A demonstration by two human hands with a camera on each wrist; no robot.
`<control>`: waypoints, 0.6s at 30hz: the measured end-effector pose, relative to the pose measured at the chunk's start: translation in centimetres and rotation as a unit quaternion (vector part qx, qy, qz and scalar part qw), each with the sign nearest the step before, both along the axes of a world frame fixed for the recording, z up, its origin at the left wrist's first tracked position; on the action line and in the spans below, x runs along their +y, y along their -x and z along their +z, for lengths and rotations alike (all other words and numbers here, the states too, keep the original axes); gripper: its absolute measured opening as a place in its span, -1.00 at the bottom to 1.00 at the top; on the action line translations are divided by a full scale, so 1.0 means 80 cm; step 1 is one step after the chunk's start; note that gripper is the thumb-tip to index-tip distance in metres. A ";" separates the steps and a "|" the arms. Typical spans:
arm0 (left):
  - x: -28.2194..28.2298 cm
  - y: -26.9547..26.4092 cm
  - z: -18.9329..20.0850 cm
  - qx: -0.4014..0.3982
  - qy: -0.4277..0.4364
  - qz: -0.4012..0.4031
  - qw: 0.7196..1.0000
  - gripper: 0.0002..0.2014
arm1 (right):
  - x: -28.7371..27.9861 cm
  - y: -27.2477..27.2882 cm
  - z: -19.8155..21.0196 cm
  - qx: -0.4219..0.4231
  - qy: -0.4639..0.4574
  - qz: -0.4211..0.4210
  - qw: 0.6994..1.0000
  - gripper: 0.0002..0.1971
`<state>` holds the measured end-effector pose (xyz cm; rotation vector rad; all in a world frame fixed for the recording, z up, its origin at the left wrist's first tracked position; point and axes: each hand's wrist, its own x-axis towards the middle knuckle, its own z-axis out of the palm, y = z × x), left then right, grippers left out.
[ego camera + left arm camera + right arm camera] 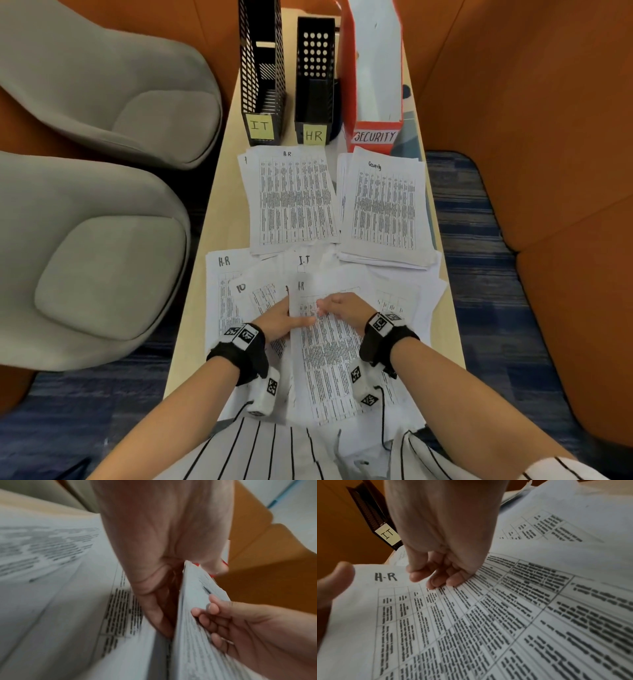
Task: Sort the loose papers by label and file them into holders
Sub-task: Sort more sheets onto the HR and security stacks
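Observation:
A printed sheet marked H-R (329,356) lies on top of the loose papers at the near end of the table. My left hand (291,317) pinches its left edge, thumb on top; the left wrist view shows the sheet (192,642) raised edge-on beside my palm. My right hand (329,305) has its fingers curled, their tips pressing the sheet (471,628) just below the label. Under it lie loose sheets marked I-T (305,262) and H-R (222,270). Farther off are an H-R pile (291,195) and a Security pile (383,205). Behind them stand the IT holder (262,68), HR holder (314,68) and red SECURITY holder (373,137).
The table (219,192) is narrow and long. Two grey chairs (102,85) (85,274) stand close along its left side. An orange upholstered seat (548,171) runs along the right. Papers overhang the table's right and near edges.

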<state>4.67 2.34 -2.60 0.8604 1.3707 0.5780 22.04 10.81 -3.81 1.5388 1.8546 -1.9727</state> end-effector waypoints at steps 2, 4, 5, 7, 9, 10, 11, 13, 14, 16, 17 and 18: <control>-0.002 0.001 -0.006 -0.036 0.048 0.087 0.994 -0.56 | 0.003 0.001 -0.007 -0.015 -0.011 -0.005 1.000 -0.72; -0.007 0.004 -0.021 -0.105 0.113 0.187 0.970 -0.39 | 0.004 0.003 -0.002 0.007 0.022 -0.048 0.999 -0.72; -0.009 0.007 -0.027 -0.132 0.132 0.223 0.957 -0.39 | 0.003 0.007 0.005 0.015 0.034 -0.050 0.998 -0.68; -0.010 0.009 -0.027 -0.151 0.133 0.233 0.951 -0.40 | 0.003 0.016 0.011 0.012 0.025 -0.018 0.999 -0.66; -0.008 0.007 -0.021 -0.142 0.124 0.212 0.959 -0.46 | 0.001 0.032 0.016 0.005 0.002 0.026 1.000 -0.62; -0.006 0.005 -0.019 -0.135 0.121 0.199 0.963 -0.51 | 0.000 0.039 0.013 -0.012 -0.024 0.049 0.998 -0.51; -0.003 0.004 -0.018 -0.134 0.120 0.185 0.966 -0.54 | 0.002 0.045 0.005 -0.025 -0.042 0.053 0.997 -0.42; 0.001 0.005 -0.019 -0.155 0.124 0.165 0.966 -0.48 | 0.009 0.049 -0.012 -0.031 -0.035 0.050 0.998 -0.37; 0.002 0.006 -0.018 -0.176 0.132 0.161 0.962 -0.49 | 0.012 0.048 -0.021 -0.035 -0.033 0.054 0.997 -0.32; 0.002 0.005 -0.011 -0.211 0.136 0.159 0.955 -0.57 | 0.012 0.045 -0.015 -0.045 -0.039 0.057 0.997 -0.16; 0.003 0.004 -0.009 -0.216 0.136 0.158 0.954 -0.61 | 0.011 0.044 -0.014 -0.050 -0.037 0.059 0.996 -0.14; 0.005 0.002 -0.006 -0.213 0.135 0.155 0.955 -0.65 | 0.010 0.043 -0.017 -0.054 -0.038 0.061 0.996 -0.17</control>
